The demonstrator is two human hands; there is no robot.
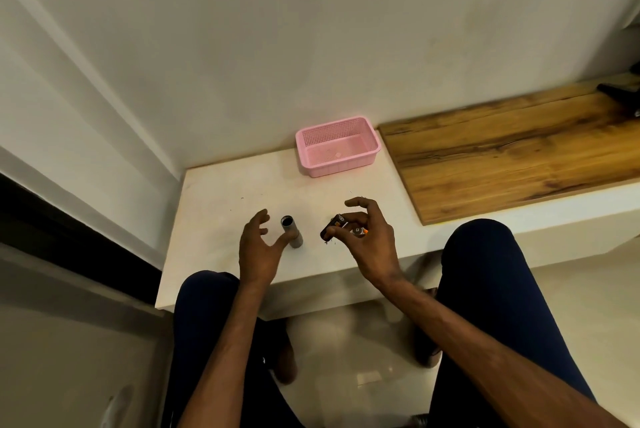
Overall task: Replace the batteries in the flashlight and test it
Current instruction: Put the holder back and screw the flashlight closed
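Observation:
A grey flashlight body (291, 231) lies on the white table (214, 213), its open end facing away from me. My left hand (258, 249) hovers just left of it with fingers spread, one fingertip touching or nearly touching the tube. My right hand (363, 237) pinches a dark battery holder (330, 227) by its end, low over the table. Part of a battery with an orange band (360, 232) shows under the right fingers; I cannot tell whether it is held or lying on the table.
A pink plastic basket (337, 147) stands at the back of the table against the wall. A wooden board (512, 147) covers the ledge to the right, with a dark object (620, 90) at its far end. My knees flank the table's front edge.

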